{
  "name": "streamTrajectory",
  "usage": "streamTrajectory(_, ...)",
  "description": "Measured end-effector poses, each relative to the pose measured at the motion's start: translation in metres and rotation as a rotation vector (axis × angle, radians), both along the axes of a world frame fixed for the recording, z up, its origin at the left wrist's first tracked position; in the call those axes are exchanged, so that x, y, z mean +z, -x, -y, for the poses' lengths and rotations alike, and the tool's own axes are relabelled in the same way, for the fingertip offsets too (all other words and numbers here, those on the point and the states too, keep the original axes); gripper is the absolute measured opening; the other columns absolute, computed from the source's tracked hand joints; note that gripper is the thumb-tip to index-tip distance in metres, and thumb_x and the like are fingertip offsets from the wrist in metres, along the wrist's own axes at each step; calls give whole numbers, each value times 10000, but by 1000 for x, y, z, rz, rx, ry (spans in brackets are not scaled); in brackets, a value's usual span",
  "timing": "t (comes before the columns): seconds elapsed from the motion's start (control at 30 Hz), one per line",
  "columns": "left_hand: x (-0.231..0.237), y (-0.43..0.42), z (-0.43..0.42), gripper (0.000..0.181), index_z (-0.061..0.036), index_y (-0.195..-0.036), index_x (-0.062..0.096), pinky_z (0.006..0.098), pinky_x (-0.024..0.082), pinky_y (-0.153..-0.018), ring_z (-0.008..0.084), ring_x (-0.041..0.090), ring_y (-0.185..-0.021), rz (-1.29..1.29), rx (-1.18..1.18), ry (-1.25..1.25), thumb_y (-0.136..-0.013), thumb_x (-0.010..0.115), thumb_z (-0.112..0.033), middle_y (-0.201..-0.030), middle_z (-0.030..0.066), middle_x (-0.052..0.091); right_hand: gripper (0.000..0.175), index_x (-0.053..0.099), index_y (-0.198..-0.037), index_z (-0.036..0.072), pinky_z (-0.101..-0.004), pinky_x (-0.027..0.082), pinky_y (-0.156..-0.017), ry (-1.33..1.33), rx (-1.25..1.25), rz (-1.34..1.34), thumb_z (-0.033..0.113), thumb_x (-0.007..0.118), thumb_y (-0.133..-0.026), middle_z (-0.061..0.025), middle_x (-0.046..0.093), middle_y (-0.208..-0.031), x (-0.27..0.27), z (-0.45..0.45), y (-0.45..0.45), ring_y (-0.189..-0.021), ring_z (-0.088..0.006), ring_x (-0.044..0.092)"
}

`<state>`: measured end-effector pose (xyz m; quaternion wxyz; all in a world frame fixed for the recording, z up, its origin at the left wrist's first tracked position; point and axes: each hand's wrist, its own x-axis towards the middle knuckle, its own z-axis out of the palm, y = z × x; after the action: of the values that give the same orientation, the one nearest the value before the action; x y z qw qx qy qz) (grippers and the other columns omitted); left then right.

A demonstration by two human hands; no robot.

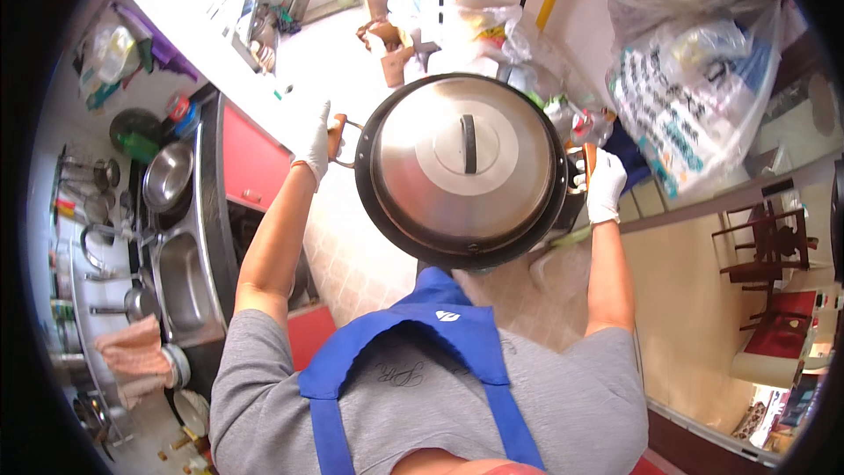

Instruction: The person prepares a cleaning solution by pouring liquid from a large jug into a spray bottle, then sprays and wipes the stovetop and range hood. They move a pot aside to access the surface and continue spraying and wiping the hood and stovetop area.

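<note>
A large black wok (389, 227) hangs above the tiled floor in front of my body, carried between both hands. Its domed stainless-steel lid (422, 198) is on, with a black handle (469, 144) on top; the lid hides the inside. In a white glove, my left hand (320, 145) grips the wooden side handle (337, 135) on the left. My right hand (605, 178), gloved too, is closed around the opposite wooden handle (589, 161).
To my left runs a dark counter with a steel sink (184, 284), a steel bowl (168, 175) and a red cabinet door (247, 152). Stuffed plastic bags (686, 92) hang at the right. Cardboard and bags (395, 63) lie beyond the wok. A wooden chair (768, 237) stands far right.
</note>
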<state>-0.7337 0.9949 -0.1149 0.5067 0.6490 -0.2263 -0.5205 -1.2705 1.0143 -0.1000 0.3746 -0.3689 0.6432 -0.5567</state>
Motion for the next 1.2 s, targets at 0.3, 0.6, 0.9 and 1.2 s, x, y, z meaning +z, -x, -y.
streamTrajectory(0.3,-51,30,258,751,-95,-769,627,314,331,-516,166,402,-530,101,-151,-52,-861,526,-834,-604,37,435,295,638,-1054,-5,-317,445,-359,-85,-132,-158,268,528,-1043,-127,717,-767,-52,222,30,-403,-202,588)
streamTrajectory(0.6,-52,82,382,605,-87,-1038,687,278,385,-462,146,522,-506,145,-146,70,-942,582,-675,-679,47,609,329,641,-1024,-28,-331,451,-379,-79,-189,-167,273,509,-1009,-140,706,-734,-60,342,60,-409,-217,592)
streamTrajectory(0.9,-53,124,430,828,-73,-1574,328,300,442,-1011,162,517,-1250,297,-279,134,-982,583,-593,-1511,97,448,376,642,-1033,-51,-325,476,-459,-25,-268,-317,304,521,-1004,-152,714,-805,-56,385,90,-492,-220,653)
streamTrajectory(1.2,-53,119,451,690,-106,-1139,648,359,477,-727,173,593,-816,-49,-292,79,-890,595,-748,-934,84,643,580,699,-974,-67,-489,513,-818,-295,-60,-958,488,530,-969,-267,705,-929,-77,436,121,-915,-402,704)
